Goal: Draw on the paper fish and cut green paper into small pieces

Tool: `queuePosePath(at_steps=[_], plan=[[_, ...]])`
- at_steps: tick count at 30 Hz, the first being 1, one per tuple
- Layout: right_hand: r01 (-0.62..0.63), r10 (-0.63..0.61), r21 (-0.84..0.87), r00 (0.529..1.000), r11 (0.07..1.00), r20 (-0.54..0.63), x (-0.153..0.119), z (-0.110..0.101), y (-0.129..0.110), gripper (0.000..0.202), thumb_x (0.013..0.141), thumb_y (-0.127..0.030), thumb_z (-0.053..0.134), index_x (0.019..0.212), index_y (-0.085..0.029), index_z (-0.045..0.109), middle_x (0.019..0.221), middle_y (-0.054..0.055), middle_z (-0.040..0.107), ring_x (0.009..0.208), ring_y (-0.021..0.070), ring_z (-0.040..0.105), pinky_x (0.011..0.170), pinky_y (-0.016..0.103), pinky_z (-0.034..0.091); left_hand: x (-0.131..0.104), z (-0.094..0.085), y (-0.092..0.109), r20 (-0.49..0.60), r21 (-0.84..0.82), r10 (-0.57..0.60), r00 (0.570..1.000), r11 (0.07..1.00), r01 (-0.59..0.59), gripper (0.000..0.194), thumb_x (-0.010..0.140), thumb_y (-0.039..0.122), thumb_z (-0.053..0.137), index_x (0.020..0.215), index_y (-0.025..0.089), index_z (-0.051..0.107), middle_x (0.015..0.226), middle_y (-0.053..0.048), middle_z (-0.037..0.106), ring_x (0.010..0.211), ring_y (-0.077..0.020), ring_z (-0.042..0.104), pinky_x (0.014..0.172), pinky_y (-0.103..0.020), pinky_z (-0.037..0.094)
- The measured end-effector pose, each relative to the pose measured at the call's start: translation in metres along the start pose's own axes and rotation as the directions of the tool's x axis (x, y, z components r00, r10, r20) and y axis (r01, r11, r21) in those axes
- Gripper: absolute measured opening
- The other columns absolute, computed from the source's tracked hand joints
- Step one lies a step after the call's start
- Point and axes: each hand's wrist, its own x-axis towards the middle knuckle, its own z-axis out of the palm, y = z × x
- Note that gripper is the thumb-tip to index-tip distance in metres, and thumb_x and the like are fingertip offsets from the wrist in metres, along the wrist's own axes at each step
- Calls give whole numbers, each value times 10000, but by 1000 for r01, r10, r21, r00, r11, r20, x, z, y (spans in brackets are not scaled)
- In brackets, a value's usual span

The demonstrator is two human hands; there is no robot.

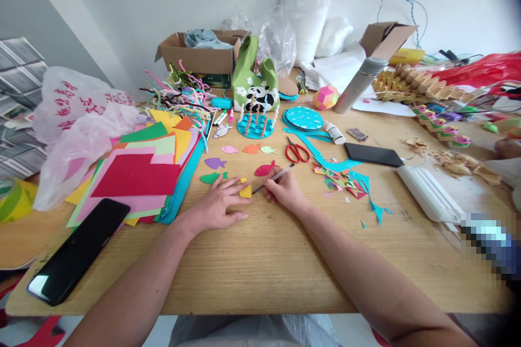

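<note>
My left hand (222, 203) lies spread on the wooden table, its fingertips on a small yellow paper piece (245, 188). In my right hand (283, 187) is a pen (282, 172), its tip beside the yellow piece's right edge. Just behind my right hand lies a red paper fish (264, 168). Further paper fish lie about: green (212, 178), purple (215, 163), pink (230, 149), orange (252, 148), light green (268, 149) and a white outlined one (222, 130). Red-handled scissors (297, 152) rest behind the right hand.
Coloured sheets (134, 176) and a black phone (79, 252) lie left. Paper scraps (345, 181), a dark phone (373, 154) and a white device (429, 195) are at right. Behind stand a green panda bag (256, 84) and a grey bottle (360, 87). Someone's hand (508, 149) shows far right.
</note>
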Motion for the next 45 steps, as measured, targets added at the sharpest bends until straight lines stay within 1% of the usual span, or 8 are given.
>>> queuePosePath(at_steps=[7,10,13,16,21,33,40,45], plan=[[125,-115,78,986,989,-124,-3,0,0,229,793,-373,606,696,-215,471,449,-46,537,348,105,473,345,204,370,-1,0,2,-27,0,-9,1000,1000,9,380,832,401,652,1205,331,644,1515,-60,377,1419,-305,265,1137,-587,160],[281,-273,13,944,960,-187,-5,-1,-2,259,899,-455,509,883,-202,560,666,21,676,603,163,645,600,285,528,-1,1,2,-76,29,4,997,1000,-2,363,811,395,678,1167,327,672,1560,-52,281,1441,-338,184,1140,-584,172],[423,-440,-224,897,878,-29,-5,1,-3,300,976,-390,411,1174,-219,557,959,77,725,1000,213,649,919,391,476,-3,1,3,-101,72,34,994,997,-26,352,816,400,672,1163,340,675,1578,-35,222,1451,-357,115,1142,-601,156],[568,-549,-405,817,716,175,-3,5,-2,294,991,-287,374,1186,-207,579,1133,117,668,1166,230,556,975,402,436,-4,1,3,-126,96,49,991,995,-37,344,824,399,664,1162,340,676,1597,-27,144,1453,-367,81,1140,-606,157],[649,-562,-550,750,526,348,-1,8,2,256,968,-194,385,1104,-168,601,1045,150,649,1055,246,571,874,395,471,-5,2,3,-177,100,54,983,994,-36,303,825,402,660,1116,328,700,1611,-7,49,1450,-383,54,1133,-625,153],[530,-547,-797,776,291,316,-16,-4,-4,129,846,-136,443,851,-169,568,706,77,662,611,189,569,651,304,390,-4,0,-1,-208,95,59,976,995,-40,250,843,360,643,1082,335,712,1580,-15,207,1432,-338,196,1141,-595,195],[513,-541,-801,787,307,297,-24,-2,-6,143,823,-142,443,816,-165,584,614,60,649,545,181,561,592,291,371,-5,-2,-3,-241,119,15,971,993,14,237,880,348,588,1066,277,716,1523,-72,327,1408,-328,249,1126,-585,238],[508,-587,-639,803,577,108,-27,-4,-10,215,916,-213,419,1025,-177,601,718,62,703,662,196,631,677,308,448,-4,-6,8,-268,162,35,963,987,9,255,876,354,591,1079,243,698,1267,-101,542,1276,-301,390,1075,-542,333]])
